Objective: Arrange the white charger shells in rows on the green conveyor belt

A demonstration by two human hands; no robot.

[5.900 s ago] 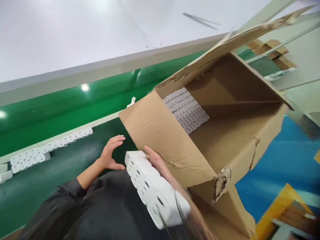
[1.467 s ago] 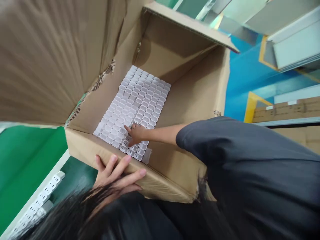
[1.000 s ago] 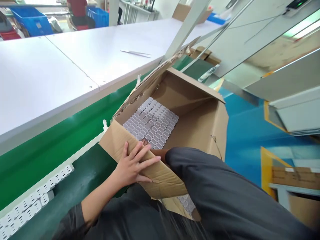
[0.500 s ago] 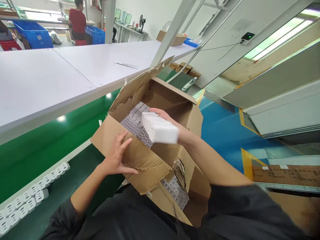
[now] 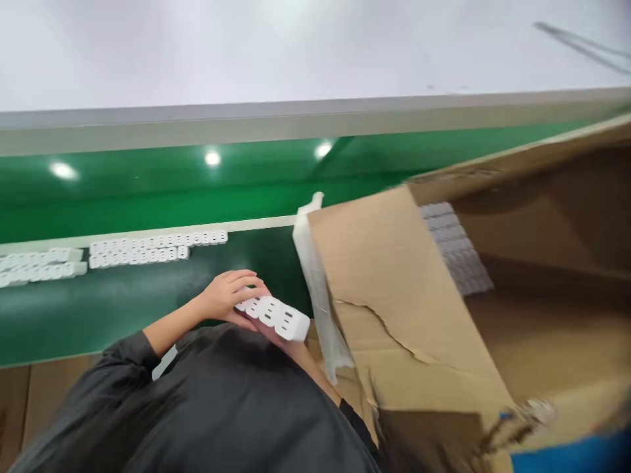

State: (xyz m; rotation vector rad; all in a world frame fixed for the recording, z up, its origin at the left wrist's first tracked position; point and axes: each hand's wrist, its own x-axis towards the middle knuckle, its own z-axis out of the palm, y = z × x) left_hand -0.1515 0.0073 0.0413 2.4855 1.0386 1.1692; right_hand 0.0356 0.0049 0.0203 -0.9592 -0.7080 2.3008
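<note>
Between my two hands is a row of several white USB chargers [image 5: 277, 316], pressed side by side with their dark slots facing up. My left hand [image 5: 231, 297] is closed over the left end, fingers on top and thumb below. From underneath, my right hand [image 5: 280, 340] supports the row; most of its fingers are hidden behind the chargers. More white chargers [image 5: 148, 249] lie in double rows on the dark green belt [image 5: 162, 289] to the left. To the right, an open cardboard box [image 5: 394, 282] contains greyish-white stacked pieces [image 5: 456, 249].
A white tabletop [image 5: 296, 59] runs across the far side, its edge above the green panel. Blurred metal tweezers [image 5: 582, 46] lie on it at the right. A torn flap and white tape [image 5: 320, 289] stick out from the box's left side.
My view has swung left and down. My right hand has come out of the box with the chargers, and my left hand has left the box flap and taken hold of them.
</note>
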